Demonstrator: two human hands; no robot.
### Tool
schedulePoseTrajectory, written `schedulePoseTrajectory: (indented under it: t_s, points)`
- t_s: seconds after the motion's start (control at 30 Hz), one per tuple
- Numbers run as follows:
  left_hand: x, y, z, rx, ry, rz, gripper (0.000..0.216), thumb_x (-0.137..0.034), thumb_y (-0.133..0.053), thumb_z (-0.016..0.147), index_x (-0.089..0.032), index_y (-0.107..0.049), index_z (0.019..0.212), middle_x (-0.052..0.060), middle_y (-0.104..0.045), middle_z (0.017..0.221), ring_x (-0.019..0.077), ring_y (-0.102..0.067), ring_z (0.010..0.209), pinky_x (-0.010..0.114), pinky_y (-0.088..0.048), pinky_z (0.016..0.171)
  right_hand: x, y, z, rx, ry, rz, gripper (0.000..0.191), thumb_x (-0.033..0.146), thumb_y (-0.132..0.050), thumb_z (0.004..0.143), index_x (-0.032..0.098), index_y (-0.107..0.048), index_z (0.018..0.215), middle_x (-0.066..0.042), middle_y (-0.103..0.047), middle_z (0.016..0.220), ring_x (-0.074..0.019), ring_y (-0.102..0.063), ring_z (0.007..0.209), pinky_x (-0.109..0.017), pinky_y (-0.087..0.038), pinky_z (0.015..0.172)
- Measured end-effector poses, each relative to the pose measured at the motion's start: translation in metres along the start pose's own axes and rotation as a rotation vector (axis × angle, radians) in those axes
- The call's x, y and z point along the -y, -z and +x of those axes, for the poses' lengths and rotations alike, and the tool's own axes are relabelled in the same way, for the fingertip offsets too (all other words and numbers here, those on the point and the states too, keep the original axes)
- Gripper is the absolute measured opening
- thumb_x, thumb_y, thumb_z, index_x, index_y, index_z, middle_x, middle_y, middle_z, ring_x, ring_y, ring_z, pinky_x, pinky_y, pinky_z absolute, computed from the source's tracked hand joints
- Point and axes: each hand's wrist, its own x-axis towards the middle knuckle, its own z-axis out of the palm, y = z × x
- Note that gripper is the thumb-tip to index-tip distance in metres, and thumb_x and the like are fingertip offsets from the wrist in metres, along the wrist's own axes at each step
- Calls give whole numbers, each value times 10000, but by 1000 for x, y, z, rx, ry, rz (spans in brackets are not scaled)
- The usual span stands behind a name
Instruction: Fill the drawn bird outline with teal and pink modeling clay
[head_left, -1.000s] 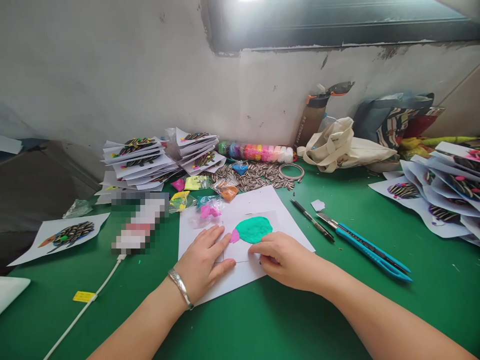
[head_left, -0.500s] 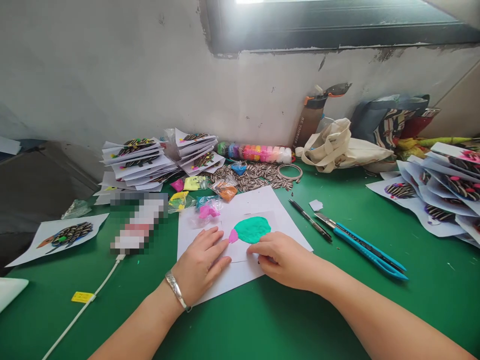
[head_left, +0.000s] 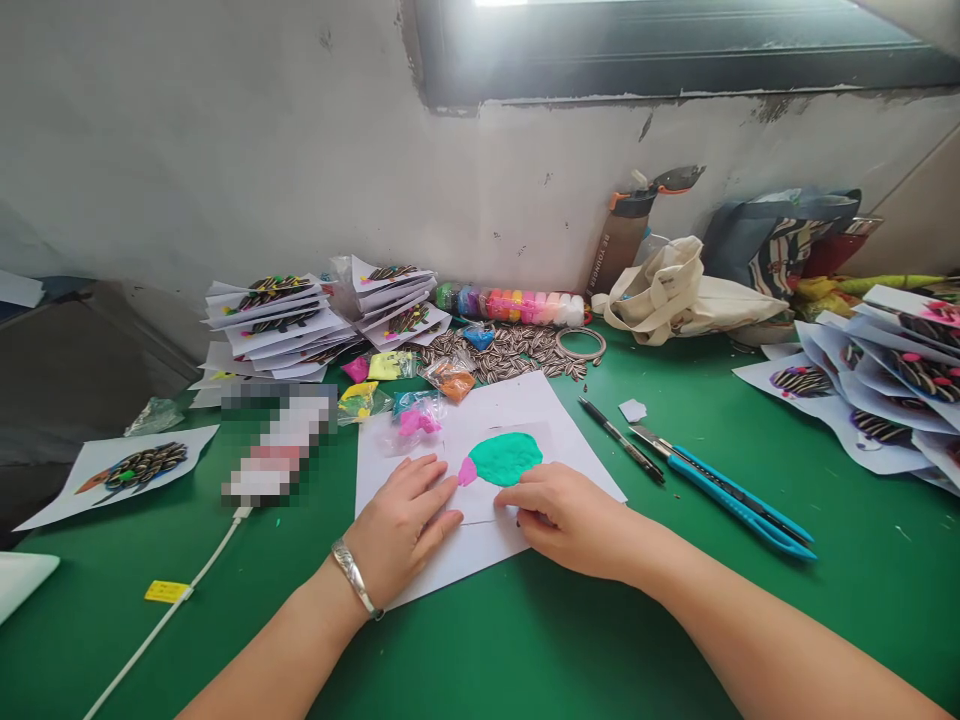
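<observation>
A flattened oval of green clay (head_left: pixel 505 460) lies on a white paper (head_left: pixel 487 406). Against its left end sits a small pink clay piece (head_left: pixel 467 471). My left hand (head_left: pixel 412 520) rests flat on the paper with fingers spread, its fingertips close to the pink piece. Just below the green oval, my right hand (head_left: pixel 566 515) stretches its index finger onto the paper. The thumb is apart from it, and the other fingers are curled, partly hidden. I see nothing held in either hand.
Bagged clay (head_left: pixel 450 380), sunflower seeds (head_left: pixel 510 355) and a tape roll (head_left: pixel 580 345) lie behind the paper. A pen (head_left: pixel 621 440) and a blue utility knife (head_left: pixel 735 500) are at right. Stacks of seed pictures (head_left: pixel 274 320) flank the green table. A white cable (head_left: pixel 161 625) runs at left.
</observation>
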Motion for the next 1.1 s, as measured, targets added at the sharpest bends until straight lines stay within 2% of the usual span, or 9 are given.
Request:
schedulePoseTrajectory:
  t_s: [0.17,0.37,0.77,1.1]
  points:
    - [-2,-1,0,2,-11,26,305,-292,-480,919,-166,-632,1151,129,-612,1204,296,-530,1166,504,-418,1019,0,-1,0,6,4,1,260,67,-433,779,211,-632,864,6,-515,641,-136,-405,611,-244,-283,603]
    - [-1,3,-1,35,-1,-5,363,-328,-495,909,-148,-586,1210,133,-592,1241,287,-519,1189,487,-397,1047,0,0,0,2,-5,3,259,64,-435,784,211,-634,860,2,-517,640,-138,-409,615,-242,-276,599]
    - [-4,-1,-1,-2,-22,42,296,-277,-492,910,-161,-630,1144,142,-613,1197,306,-527,1170,523,-419,1014,1,0,1,12,-19,35,258,57,-443,784,202,-637,874,-7,-545,666,-146,-441,634,-250,-296,625]
    - [-2,1,1,-8,0,8,321,-311,-497,903,-149,-615,1155,130,-621,1197,289,-542,1153,492,-425,1017,1,0,1,11,-14,33,253,56,-446,785,205,-634,866,-8,-559,680,-147,-457,643,-250,-303,628]
